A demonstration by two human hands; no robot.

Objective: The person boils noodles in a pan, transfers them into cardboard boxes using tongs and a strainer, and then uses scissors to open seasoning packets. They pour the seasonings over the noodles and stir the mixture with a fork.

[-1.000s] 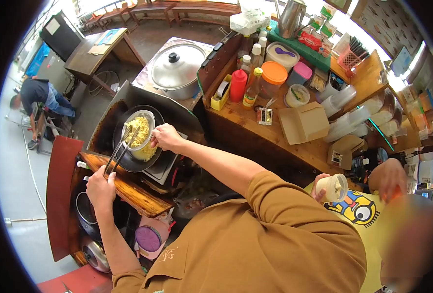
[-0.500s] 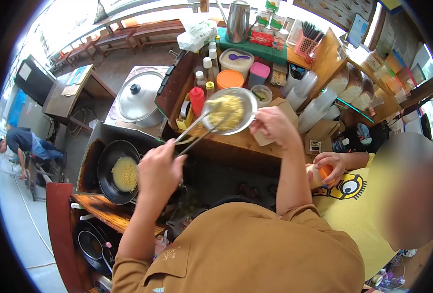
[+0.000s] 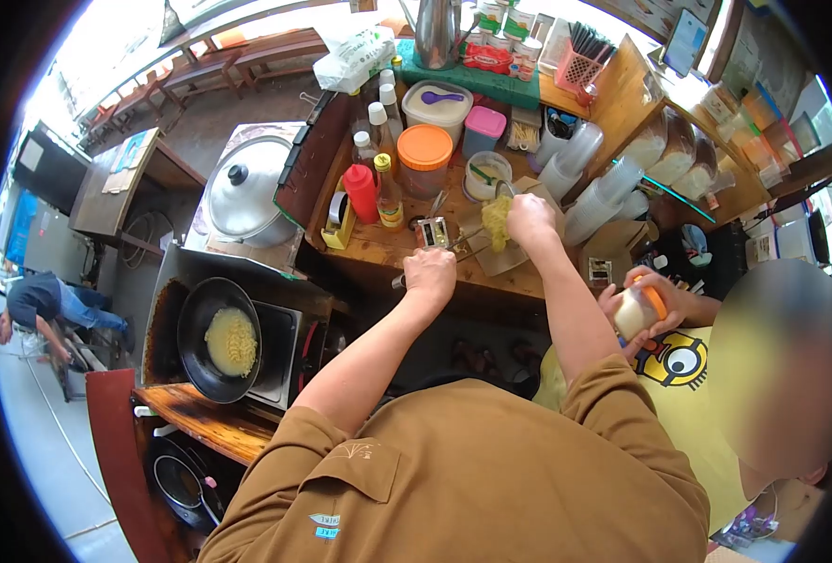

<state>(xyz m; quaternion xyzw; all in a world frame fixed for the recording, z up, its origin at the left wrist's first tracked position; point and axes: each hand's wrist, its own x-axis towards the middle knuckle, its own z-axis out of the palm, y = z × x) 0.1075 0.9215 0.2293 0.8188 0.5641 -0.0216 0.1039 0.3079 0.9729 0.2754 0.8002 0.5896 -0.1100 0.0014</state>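
Note:
My right hand is closed on a metal strainer, tipped so that mostly its rim shows. Yellow noodles hang at its side, low over an opened brown paper box on the wooden counter. Closed round metal tongs, my left hand is at the counter's near edge, the tips reaching toward the noodles. Off to the left, a black frying pan on the stove holds more noodles in pale liquid.
A lidded pot stands behind the stove. Sauce bottles, an orange-lidded tub and stacked plastic cups line the counter. At my right, a person in yellow holds an orange-lidded jar.
Both hands have moved down toward the paper box, the left one also to the right. The strainer has tipped from facing up, and the noodles have slid to its side.

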